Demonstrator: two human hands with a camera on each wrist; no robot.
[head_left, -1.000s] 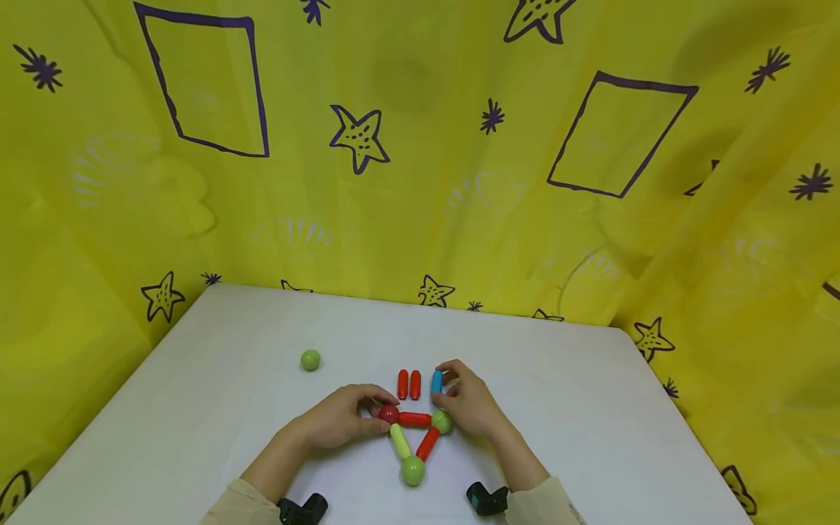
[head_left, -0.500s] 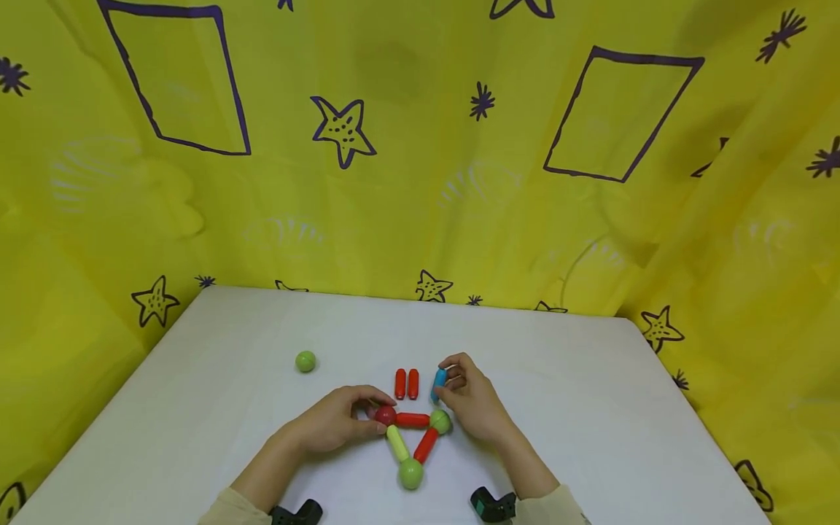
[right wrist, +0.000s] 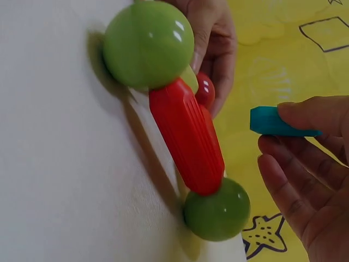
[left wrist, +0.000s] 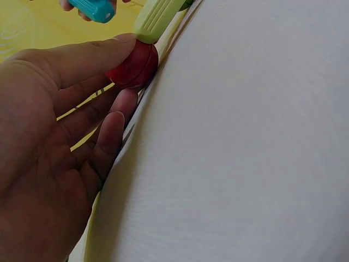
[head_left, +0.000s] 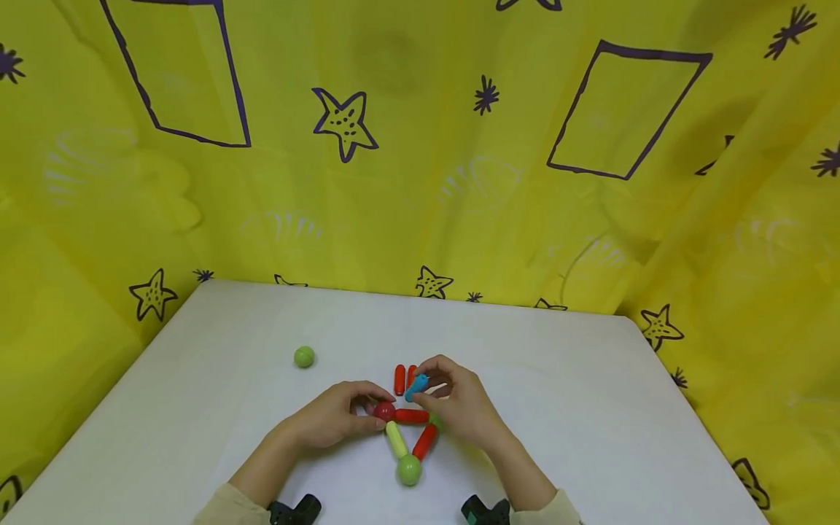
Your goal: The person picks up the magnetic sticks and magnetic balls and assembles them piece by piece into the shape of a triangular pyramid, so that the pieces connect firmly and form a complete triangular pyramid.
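My left hand [head_left: 335, 415] pinches a red ball [head_left: 384, 411] between thumb and fingers at the left corner of a triangle lying on the table. A red rod [head_left: 412, 416], a yellow-green rod [head_left: 397, 440] and another red rod [right wrist: 188, 139] join that ball with a near green ball [head_left: 410, 470] and a right green ball [right wrist: 217, 210]. In the head view my right hand partly covers the right green ball. Above the triangle, my right hand [head_left: 462, 401] holds a blue rod [head_left: 416, 387] by thumb and fingers, tilted, apart from the red ball.
Two loose red rods [head_left: 399, 380] lie just behind the triangle, one partly behind the right hand. A loose green ball [head_left: 305, 356] sits farther back on the left of the white table [head_left: 525, 350]. A yellow patterned curtain [head_left: 420, 204] surrounds the table's back and sides.
My right hand has lifted the blue rod from beside the loose red rods and carried it left, toward the red ball. My left hand keeps its hold on the red ball.
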